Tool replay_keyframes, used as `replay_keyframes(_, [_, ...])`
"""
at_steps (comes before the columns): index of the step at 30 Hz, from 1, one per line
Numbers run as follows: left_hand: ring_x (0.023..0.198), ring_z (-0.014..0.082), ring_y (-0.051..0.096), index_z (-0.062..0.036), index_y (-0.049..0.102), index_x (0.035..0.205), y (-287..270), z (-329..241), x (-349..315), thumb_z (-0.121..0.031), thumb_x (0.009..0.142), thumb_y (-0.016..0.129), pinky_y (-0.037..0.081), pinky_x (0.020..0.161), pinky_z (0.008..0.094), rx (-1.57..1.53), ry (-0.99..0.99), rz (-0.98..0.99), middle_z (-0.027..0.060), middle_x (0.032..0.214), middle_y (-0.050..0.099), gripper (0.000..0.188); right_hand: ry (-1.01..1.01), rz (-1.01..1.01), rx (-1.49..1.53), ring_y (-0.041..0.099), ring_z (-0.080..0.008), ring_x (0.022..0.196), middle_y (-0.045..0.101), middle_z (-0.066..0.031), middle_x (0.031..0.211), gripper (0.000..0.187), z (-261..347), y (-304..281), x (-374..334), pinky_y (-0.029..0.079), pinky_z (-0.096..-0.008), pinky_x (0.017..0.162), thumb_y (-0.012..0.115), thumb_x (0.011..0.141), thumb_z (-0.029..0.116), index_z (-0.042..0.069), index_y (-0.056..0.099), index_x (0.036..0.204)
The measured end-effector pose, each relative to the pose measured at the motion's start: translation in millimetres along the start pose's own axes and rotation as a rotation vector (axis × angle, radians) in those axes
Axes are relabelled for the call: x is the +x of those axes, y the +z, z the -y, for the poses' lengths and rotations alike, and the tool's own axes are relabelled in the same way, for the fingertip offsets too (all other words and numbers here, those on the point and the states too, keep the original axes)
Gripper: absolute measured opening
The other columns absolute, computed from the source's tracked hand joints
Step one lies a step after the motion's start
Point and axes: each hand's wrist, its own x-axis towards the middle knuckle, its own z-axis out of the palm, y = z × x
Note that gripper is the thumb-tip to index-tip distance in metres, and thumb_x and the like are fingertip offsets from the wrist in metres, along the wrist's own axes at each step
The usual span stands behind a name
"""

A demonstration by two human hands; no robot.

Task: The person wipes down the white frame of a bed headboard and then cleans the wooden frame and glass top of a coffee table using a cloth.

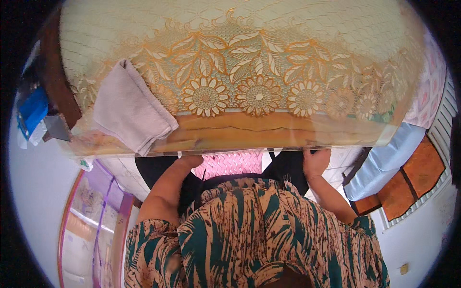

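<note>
Both of my arms reach forward to the near edge of the table. My left hand (192, 161) rests by my left thigh, right under the table edge, and its fingers are mostly hidden. On the other side, my right hand (317, 162) lies against the dark cloth over my right thigh, its fingertips out of sight beneath the edge. No object shows in either hand. A folded pale pink cloth (134, 108) lies on the table's left part, one corner at the front edge, closest to my left hand.
A clear-covered tablecloth (259, 96) with embossed flowers and leaves spreads ahead. Below the edge, between my legs, is a pink woven surface (230, 164). Light blue fabric (384, 158) and brown-orange panels (422, 165) stand at right. A blue item (33, 111) sits far left, above a purple-trimmed stand (98, 211).
</note>
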Motion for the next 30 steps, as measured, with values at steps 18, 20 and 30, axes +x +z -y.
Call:
replay_keyframes(18, [0.093, 0.0234, 0.059, -0.0049, 0.059, 0.117, -82, -7, 49, -0.013, 0.085, 0.056, 0.046, 0.085, 0.0338, 0.135, 0.053, -0.357, 0.0129, 0.101, 0.063, 0.033, 0.191, -0.348, 0.141, 0.045, -0.0360, 0.119, 0.049, -0.0123, 0.133, 0.068, 7, 33, 73, 0.038, -0.0603, 0.087, 0.067, 0.076, 0.048, 0.011, 0.048, 0.130])
replay_keyframes(20, [0.090, 0.0222, 0.060, -0.0045, 0.060, 0.115, -98, -11, 31, -0.013, 0.086, 0.057, 0.047, 0.084, 0.0328, 0.041, 0.099, -0.433, 0.0121, 0.098, 0.065, 0.031, 0.206, -0.300, 0.217, 0.045, -0.0352, 0.121, 0.047, -0.0118, 0.135, 0.067, 13, 14, 86, 0.037, -0.0609, 0.088, 0.067, 0.077, 0.045, 0.011, 0.048, 0.131])
replay_keyframes(30, [0.114, 0.0325, 0.053, -0.0065, 0.055, 0.123, -261, -69, -94, -0.012, 0.081, 0.062, 0.040, 0.098, 0.0400, -0.259, 0.607, -1.492, 0.0176, 0.121, 0.057, 0.043, -0.430, -0.588, 0.391, 0.050, -0.0313, 0.114, 0.053, -0.0159, 0.125, 0.035, 3, -23, 62, 0.042, -0.0435, 0.092, 0.062, 0.081, 0.012, 0.004, 0.056, 0.115])
